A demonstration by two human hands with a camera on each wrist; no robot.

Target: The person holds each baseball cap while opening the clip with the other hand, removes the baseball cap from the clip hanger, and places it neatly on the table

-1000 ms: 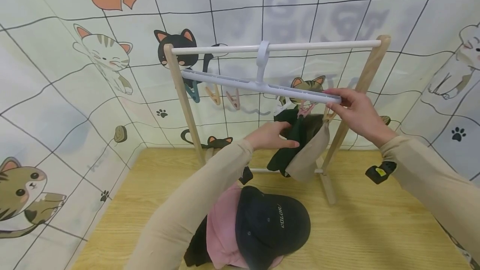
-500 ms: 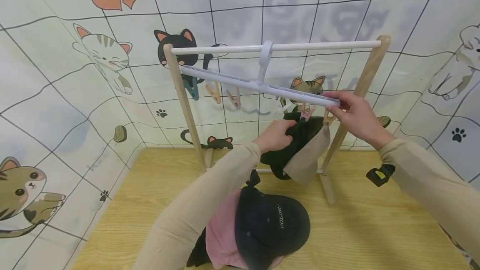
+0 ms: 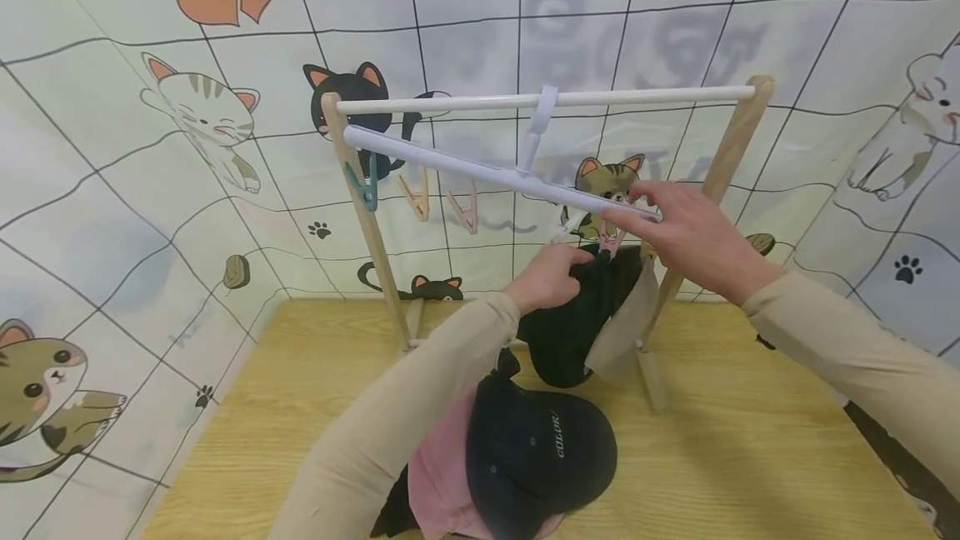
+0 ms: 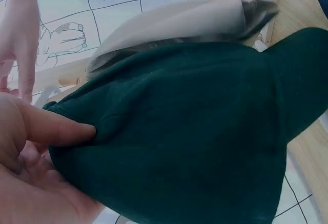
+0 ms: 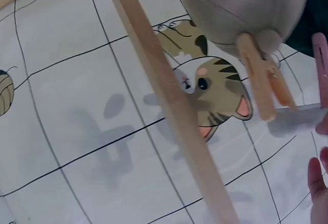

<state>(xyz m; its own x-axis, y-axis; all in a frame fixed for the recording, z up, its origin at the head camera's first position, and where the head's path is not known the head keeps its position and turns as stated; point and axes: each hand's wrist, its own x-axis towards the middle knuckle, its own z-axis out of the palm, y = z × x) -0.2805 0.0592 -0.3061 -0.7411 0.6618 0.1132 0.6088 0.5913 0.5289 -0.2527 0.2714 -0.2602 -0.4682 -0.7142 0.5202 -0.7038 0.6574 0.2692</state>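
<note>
My left hand [image 3: 547, 276] pinches the edge of a dark green cap [image 3: 562, 340]; in the left wrist view the thumb presses its fabric and its brim points right. A pink clothespin [image 3: 611, 242] meets the cap's upper edge, though whether it clamps there I cannot tell. My right hand [image 3: 693, 232] grips the right end of a pale lavender hanger [image 3: 480, 170], thumb in front, close above that clothespin. Beside the green cap a beige cap [image 3: 626, 330] hangs from an orange clothespin [image 5: 256, 75]. The hanger hooks over a white rod [image 3: 645, 97] and slopes down rightward.
Blue [image 3: 363, 183], yellow [image 3: 416, 194] and pink clothespins [image 3: 465, 208] dangle from the hanger's left half. Wooden posts [image 3: 378, 257] support the rod. A navy cap [image 3: 540, 448] lies over pink fabric [image 3: 435, 482] on the wooden table [image 3: 247, 432]. A cat-print sheet stands behind.
My left hand's fingers have closed on the green cap, which has turned and dropped slightly. My right hand has slid left along the hanger, whose left end has swung nearer.
</note>
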